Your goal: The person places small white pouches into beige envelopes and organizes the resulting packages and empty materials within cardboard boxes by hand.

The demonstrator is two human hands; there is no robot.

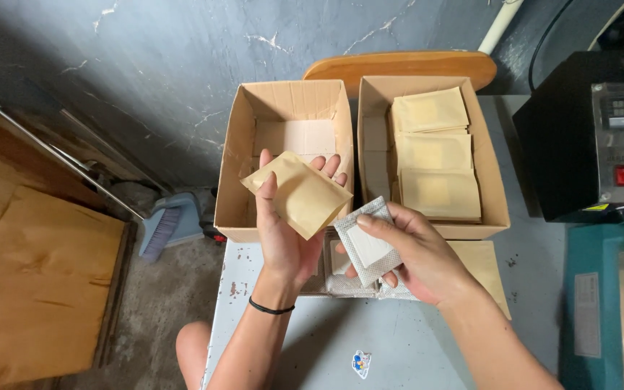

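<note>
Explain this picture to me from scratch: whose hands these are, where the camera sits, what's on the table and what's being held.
The camera is worn on a person's head and looks down at their own bare hands. The left hand holds a tan paper pouch. The right hand holds a white mesh sachet. Behind them, on a pale table, stand two cardboard boxes: the left box is nearly empty, the right box holds stacked tan pouches. A black machine stands at the right.

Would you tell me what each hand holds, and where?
Left hand holds a tan pouch by its lower-left edge; right hand pinches a white sachet near its middle.
</note>
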